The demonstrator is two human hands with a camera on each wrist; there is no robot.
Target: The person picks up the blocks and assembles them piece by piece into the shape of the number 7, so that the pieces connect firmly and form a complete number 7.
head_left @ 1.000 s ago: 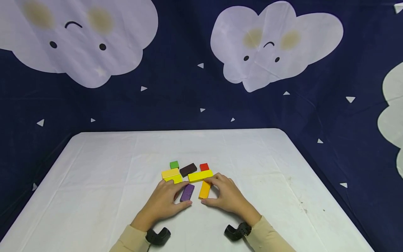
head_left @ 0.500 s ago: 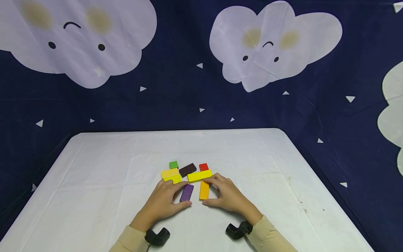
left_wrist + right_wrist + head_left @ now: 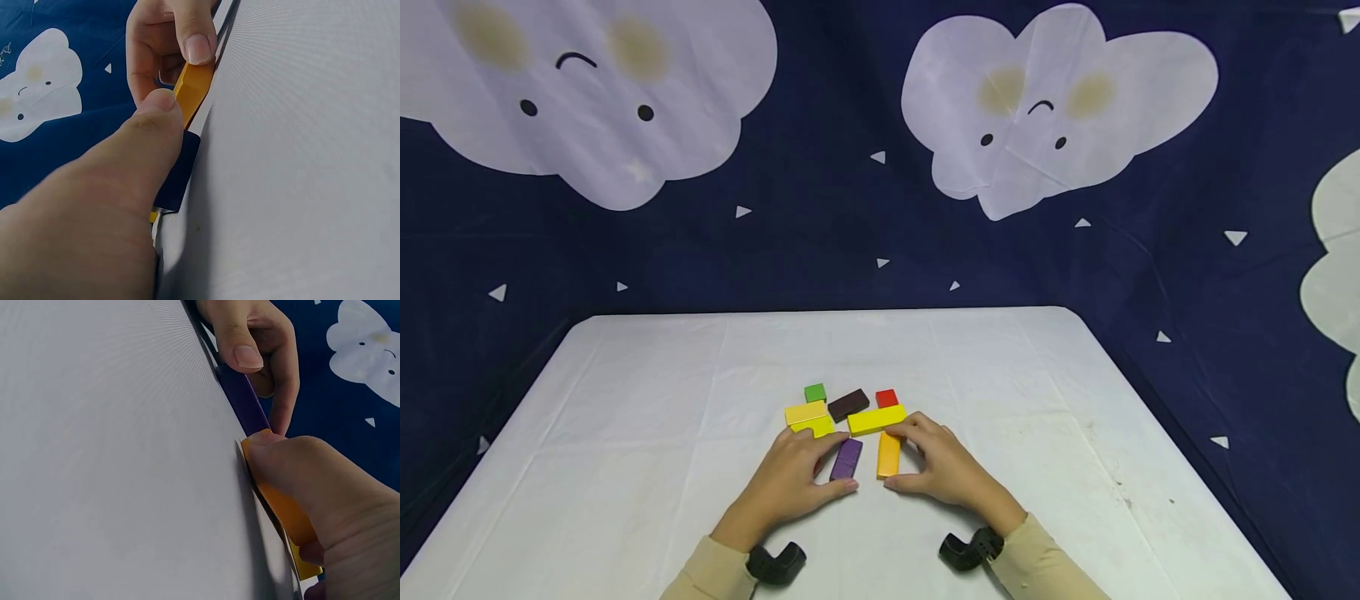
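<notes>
In the head view my left hand (image 3: 784, 479) holds a purple block (image 3: 847, 459) by its two ends, between thumb and index finger. Opposite it, my right hand (image 3: 946, 467) pinches an orange block (image 3: 889, 456) the same way. Both blocks lie close to the white table, with a narrow gap between them. The right wrist view shows the right thumb pressed on the near end of the orange block (image 3: 284, 509); beyond it the other thumb sits at the end of the purple block (image 3: 244, 400). A long yellow block (image 3: 877, 420) lies just behind the orange one.
Behind my left fingers lie a pale yellow block (image 3: 805, 412) and a bright yellow block (image 3: 817, 427). A dark brown block (image 3: 848, 405), a green block (image 3: 815, 392) and a red block (image 3: 886, 398) sit farther back. The white table (image 3: 625, 467) ends at a dark blue cloud-print cloth (image 3: 820, 250).
My right hand has turned the orange block straighter and shifted it slightly right and toward me. The left hand and the purple block stay in place.
</notes>
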